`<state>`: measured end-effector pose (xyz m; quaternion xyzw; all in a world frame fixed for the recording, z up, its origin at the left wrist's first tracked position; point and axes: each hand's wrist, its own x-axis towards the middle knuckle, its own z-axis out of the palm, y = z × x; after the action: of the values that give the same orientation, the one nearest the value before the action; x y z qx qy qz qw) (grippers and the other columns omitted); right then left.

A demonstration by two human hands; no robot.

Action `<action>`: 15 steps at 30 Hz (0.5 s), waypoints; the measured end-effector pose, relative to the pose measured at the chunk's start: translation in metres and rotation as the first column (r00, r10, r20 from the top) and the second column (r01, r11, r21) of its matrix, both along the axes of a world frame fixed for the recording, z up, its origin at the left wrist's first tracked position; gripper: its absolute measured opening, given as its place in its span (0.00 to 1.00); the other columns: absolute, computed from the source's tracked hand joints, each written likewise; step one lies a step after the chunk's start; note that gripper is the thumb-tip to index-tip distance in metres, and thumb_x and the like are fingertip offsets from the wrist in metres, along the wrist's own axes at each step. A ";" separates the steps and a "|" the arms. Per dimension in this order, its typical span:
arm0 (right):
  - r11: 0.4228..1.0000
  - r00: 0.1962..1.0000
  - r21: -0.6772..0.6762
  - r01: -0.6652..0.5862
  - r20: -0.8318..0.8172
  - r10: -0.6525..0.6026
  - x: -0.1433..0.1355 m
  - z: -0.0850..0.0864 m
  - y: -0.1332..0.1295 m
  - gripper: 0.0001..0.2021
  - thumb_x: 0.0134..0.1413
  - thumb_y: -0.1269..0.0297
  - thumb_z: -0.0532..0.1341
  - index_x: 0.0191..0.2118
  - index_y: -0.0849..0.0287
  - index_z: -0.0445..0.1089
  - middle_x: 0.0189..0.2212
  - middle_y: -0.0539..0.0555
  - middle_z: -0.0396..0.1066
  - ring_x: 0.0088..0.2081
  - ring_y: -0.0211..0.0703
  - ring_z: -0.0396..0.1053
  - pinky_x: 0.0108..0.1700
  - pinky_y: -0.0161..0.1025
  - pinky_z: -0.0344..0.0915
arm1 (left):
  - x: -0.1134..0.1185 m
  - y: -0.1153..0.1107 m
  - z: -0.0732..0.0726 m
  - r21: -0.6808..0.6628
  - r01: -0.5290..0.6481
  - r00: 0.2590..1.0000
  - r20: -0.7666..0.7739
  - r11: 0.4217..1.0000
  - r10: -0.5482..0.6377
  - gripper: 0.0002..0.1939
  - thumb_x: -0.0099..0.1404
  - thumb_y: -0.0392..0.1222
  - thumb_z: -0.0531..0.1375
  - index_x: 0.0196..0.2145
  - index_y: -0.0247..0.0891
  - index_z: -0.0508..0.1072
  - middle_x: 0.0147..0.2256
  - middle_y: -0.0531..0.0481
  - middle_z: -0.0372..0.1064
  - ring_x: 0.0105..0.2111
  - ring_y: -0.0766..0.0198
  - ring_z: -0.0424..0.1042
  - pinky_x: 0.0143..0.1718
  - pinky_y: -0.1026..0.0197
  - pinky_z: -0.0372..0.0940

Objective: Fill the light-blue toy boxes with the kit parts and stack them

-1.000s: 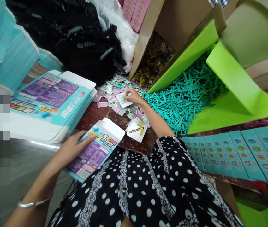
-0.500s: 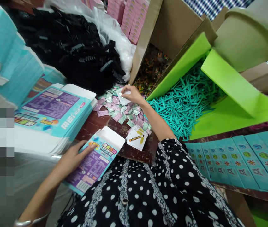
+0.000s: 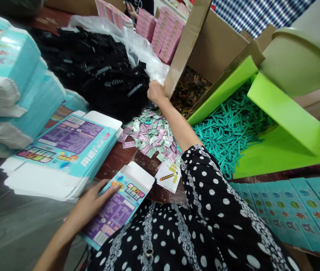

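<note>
My left hand (image 3: pixel 93 201) is closed around the side of a flat teal and purple carton (image 3: pixel 117 207) with its white flap open, near my lap. My right hand (image 3: pixel 156 93) is reached forward with bent fingers, beside the black plastic pieces (image 3: pixel 100 71) and the cardboard edge; its fingertips are hidden. Below it lies a pile of small pink and green packets (image 3: pixel 148 131). A white card with a pickaxe picture (image 3: pixel 169 176) lies at the table edge by my right sleeve.
Flat cartons (image 3: pixel 72 139) are stacked at left, with more teal cartons (image 3: pixel 21 79) behind. Turquoise sticks (image 3: pixel 224 128) fill a lime-green tray (image 3: pixel 287 150) at right. Teal boxes (image 3: pixel 290 210) stand in a row at lower right. Pink boxes (image 3: pixel 165 34) and a person's hand (image 3: pixel 132 10) are at the back.
My right hand has moved forward from above the packets to the black pieces, and the white item at its fingers no longer shows. My left hand keeps its grip. The view has shifted slightly.
</note>
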<state>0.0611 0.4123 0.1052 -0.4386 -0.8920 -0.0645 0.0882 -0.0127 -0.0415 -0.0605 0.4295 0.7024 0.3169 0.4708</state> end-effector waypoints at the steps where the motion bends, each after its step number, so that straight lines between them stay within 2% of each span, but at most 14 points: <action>1: 1.000 1.000 -0.008 -0.004 0.006 0.005 -0.002 -0.003 -0.001 0.15 0.76 0.72 0.55 0.57 0.75 0.75 0.62 0.74 0.72 0.62 0.63 0.77 0.70 0.60 0.71 | 0.000 0.000 0.000 -0.010 -0.001 1.000 0.005 1.000 0.001 0.40 0.64 0.84 0.59 0.48 0.44 0.83 0.50 0.43 0.87 0.50 0.37 0.85 0.51 0.48 0.78; 3: 1.000 0.999 -0.024 -0.008 0.032 0.009 -0.005 -0.010 -0.002 0.18 0.76 0.63 0.60 0.58 0.75 0.74 0.65 0.76 0.69 0.63 0.67 0.76 0.72 0.62 0.70 | 0.000 0.001 0.000 -0.029 -0.006 1.000 0.011 1.000 0.007 0.42 0.63 0.85 0.58 0.49 0.44 0.83 0.50 0.43 0.87 0.51 0.36 0.85 0.51 0.47 0.77; 5: 1.000 0.998 -0.025 0.002 0.060 0.000 -0.009 -0.016 -0.001 0.21 0.74 0.60 0.64 0.60 0.73 0.73 0.68 0.75 0.66 0.65 0.68 0.75 0.73 0.61 0.69 | 0.001 0.001 0.001 -0.043 -0.016 1.000 0.013 0.999 0.016 0.44 0.62 0.86 0.58 0.50 0.43 0.83 0.50 0.42 0.87 0.50 0.36 0.85 0.52 0.46 0.77; 10: 0.998 0.997 -0.014 0.060 0.045 -0.059 -0.017 -0.018 0.007 0.21 0.76 0.61 0.63 0.64 0.71 0.74 0.68 0.73 0.68 0.65 0.63 0.75 0.74 0.55 0.69 | 0.002 0.002 0.004 -0.012 -0.037 0.999 0.015 0.999 0.038 0.45 0.60 0.86 0.59 0.49 0.42 0.84 0.50 0.41 0.87 0.50 0.36 0.85 0.54 0.45 0.77; 13: 0.997 0.997 -0.057 0.052 0.057 -0.049 -0.013 -0.010 0.010 0.22 0.76 0.63 0.64 0.67 0.71 0.74 0.69 0.72 0.70 0.68 0.61 0.73 0.75 0.51 0.67 | 0.001 0.004 0.005 -0.003 -0.046 0.999 0.001 0.999 0.046 0.46 0.60 0.86 0.59 0.48 0.41 0.85 0.51 0.40 0.87 0.50 0.36 0.85 0.54 0.46 0.77; 15: 0.996 0.997 -0.066 0.062 0.053 -0.058 -0.009 -0.002 0.009 0.21 0.76 0.67 0.61 0.67 0.71 0.74 0.68 0.71 0.72 0.68 0.60 0.74 0.74 0.50 0.68 | 0.001 0.005 0.006 0.002 -0.061 0.998 -0.022 0.998 0.061 0.46 0.59 0.86 0.59 0.47 0.40 0.85 0.49 0.39 0.87 0.48 0.36 0.86 0.53 0.45 0.77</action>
<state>0.0521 0.4211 0.1037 -0.4662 -0.8820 -0.0483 0.0488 -0.0114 -0.0363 -0.0545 0.4117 0.7200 0.3271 0.4528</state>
